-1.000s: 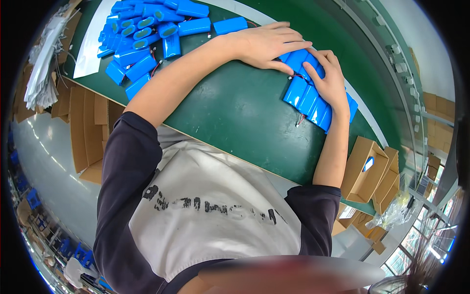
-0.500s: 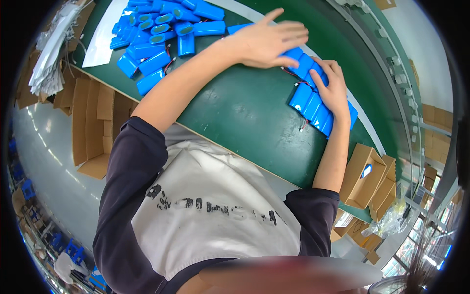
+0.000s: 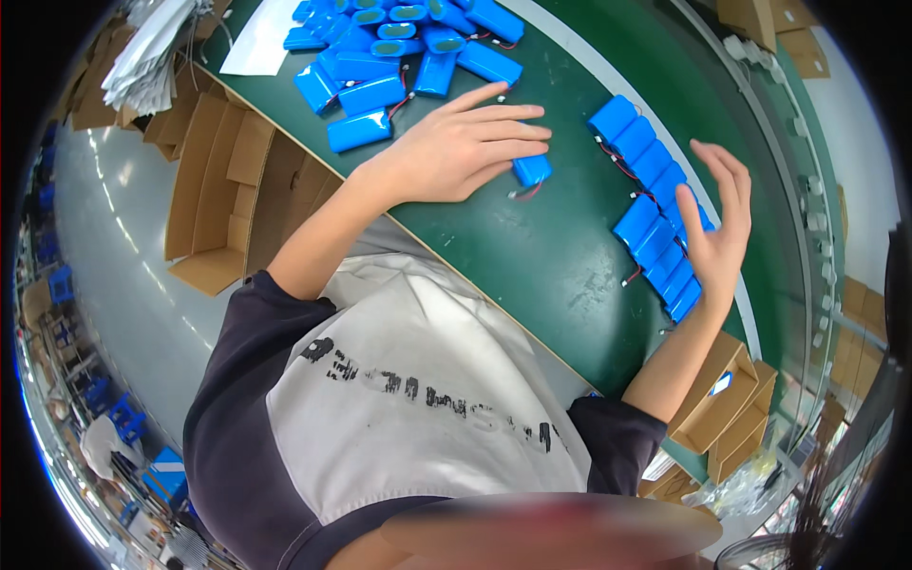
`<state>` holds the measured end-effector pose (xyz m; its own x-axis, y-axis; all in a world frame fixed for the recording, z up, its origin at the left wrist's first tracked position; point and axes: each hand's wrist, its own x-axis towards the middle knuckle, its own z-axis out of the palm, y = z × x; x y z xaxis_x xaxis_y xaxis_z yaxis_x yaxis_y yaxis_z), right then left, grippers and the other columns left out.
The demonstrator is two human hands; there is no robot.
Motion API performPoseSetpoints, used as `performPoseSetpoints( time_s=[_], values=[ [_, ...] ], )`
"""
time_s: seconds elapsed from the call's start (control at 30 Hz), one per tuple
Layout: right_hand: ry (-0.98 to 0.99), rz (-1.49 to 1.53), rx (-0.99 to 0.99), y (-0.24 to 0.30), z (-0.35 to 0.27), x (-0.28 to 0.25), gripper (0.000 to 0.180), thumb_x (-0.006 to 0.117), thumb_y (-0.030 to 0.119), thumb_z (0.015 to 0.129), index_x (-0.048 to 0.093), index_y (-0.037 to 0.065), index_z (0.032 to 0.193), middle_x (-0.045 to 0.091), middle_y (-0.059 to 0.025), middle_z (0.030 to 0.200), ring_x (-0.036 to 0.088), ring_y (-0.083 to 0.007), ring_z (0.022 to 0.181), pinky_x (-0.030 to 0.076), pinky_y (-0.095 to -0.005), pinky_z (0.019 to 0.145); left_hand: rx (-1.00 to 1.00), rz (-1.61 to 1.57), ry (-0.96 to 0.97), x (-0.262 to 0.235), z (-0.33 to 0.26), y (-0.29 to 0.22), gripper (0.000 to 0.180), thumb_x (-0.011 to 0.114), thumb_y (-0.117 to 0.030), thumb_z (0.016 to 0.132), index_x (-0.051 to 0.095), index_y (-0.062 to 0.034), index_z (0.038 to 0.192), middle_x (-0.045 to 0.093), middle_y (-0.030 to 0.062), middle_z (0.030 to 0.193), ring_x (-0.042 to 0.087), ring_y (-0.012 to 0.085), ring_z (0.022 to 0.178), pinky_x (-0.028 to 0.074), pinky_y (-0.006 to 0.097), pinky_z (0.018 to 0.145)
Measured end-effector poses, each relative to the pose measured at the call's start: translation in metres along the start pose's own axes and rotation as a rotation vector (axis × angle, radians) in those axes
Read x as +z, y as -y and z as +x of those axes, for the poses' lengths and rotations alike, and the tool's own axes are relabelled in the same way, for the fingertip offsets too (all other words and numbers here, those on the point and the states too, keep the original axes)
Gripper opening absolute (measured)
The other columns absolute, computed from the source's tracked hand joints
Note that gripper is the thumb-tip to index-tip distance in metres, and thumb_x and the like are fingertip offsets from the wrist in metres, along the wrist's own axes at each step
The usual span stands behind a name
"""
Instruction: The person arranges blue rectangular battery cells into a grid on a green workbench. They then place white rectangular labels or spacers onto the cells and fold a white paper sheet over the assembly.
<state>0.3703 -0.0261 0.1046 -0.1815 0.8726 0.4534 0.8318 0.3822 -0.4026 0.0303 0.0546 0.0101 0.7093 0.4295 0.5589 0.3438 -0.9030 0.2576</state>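
- Wears a pale cloth apron (image 3: 418, 385) with worn black lettering, facing a smooth green tabletop (image 3: 513, 261).
- Has brown cardboard boxes (image 3: 711, 407) near the right elbow.
- Stretches the bare left hand (image 3: 446, 157) with fingers straight, slightly apart, partly covering a flat, shiny blue battery pack (image 3: 535, 171) on the tabletop; hard to say whether gripping it.
- Holds the bare right hand (image 3: 719, 237) wide, thumb well apart from fingers, beside two adjoining rows of similar blue packs (image 3: 668, 184); contact unclear.
- Has a blue pack heap (image 3: 369, 66) beyond the left hand, just beside a white paper sheet (image 3: 256, 40).
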Motion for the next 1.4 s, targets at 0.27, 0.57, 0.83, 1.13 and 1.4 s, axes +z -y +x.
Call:
performPoseSetpoints(
  time_s=[0.27, 0.57, 0.83, 1.13, 1.4],
  values=[
    [0.355, 0.102, -0.258, 0.091, -0.016, 0.11, 0.054, 0.08, 0.024, 0.089, 0.065, 0.012, 0.139, 0.054, -0.0108, 0.155, 0.05, -0.0364, 0.14, 0.045, -0.0492, 0.114, -0.327, 0.517, -0.262, -0.013, 0.005, 0.016, 0.05, 0.081, -0.017, 0.084, 0.068, -0.0121, 0.132, 0.059, 0.01, 0.143, 0.061, 0.0325, 0.127, 0.055, 0.043, 0.098],
    [0.316, 0.096, -0.211, 0.086, -0.024, 0.12, 0.049, 0.08, 0.022, 0.088, 0.068, 0.014, 0.135, 0.054, -0.0073, 0.154, 0.048, -0.0355, 0.142, 0.045, -0.0489, 0.114, -0.508, 0.574, -0.164, -0.015, 0.022, 0.025, 0.036, 0.062, -0.003, 0.084, 0.065, 0.0002, 0.12, 0.052, 0.0255, 0.13, 0.047, 0.0465, 0.131, 0.064, 0.042, 0.083],
    [0.306, 0.097, -0.215, 0.085, -0.027, 0.121, 0.045, 0.08, 0.021, 0.088, 0.07, 0.015, 0.132, 0.054, -0.0066, 0.154, 0.048, -0.0353, 0.142, 0.045, -0.0492, 0.113, -0.516, 0.528, -0.182, -0.038, 0.009, 0.031, 0.038, 0.067, 0.0, 0.078, 0.063, -0.0018, 0.115, 0.05, 0.0241, 0.132, 0.048, 0.0442, 0.132, 0.063, 0.045, 0.087],
    [0.291, 0.091, -0.205, 0.085, -0.025, 0.122, 0.044, 0.08, 0.02, 0.087, 0.071, 0.014, 0.13, 0.056, -0.0047, 0.153, 0.05, -0.0342, 0.14, 0.047, -0.0477, 0.111, -0.366, 0.354, -0.161, -0.029, -0.021, 0.033, 0.036, 0.07, -0.009, 0.09, 0.067, -0.007, 0.125, 0.061, 0.0136, 0.133, 0.061, 0.033, 0.123, 0.06, 0.041, 0.089],
    [0.207, 0.103, -0.135, 0.083, -0.029, 0.126, 0.048, 0.084, 0.016, 0.082, 0.071, 0.012, 0.129, 0.065, -0.0052, 0.139, 0.058, -0.0329, 0.119, 0.049, -0.0462, 0.102, -0.289, 0.061, -0.442, -0.037, -0.022, -0.021, 0.018, 0.084, 0.0, 0.081, 0.079, -0.0069, 0.097, 0.077, 0.0015, 0.102, 0.074, 0.019, 0.081, 0.06, 0.029, 0.07]
  ],
)
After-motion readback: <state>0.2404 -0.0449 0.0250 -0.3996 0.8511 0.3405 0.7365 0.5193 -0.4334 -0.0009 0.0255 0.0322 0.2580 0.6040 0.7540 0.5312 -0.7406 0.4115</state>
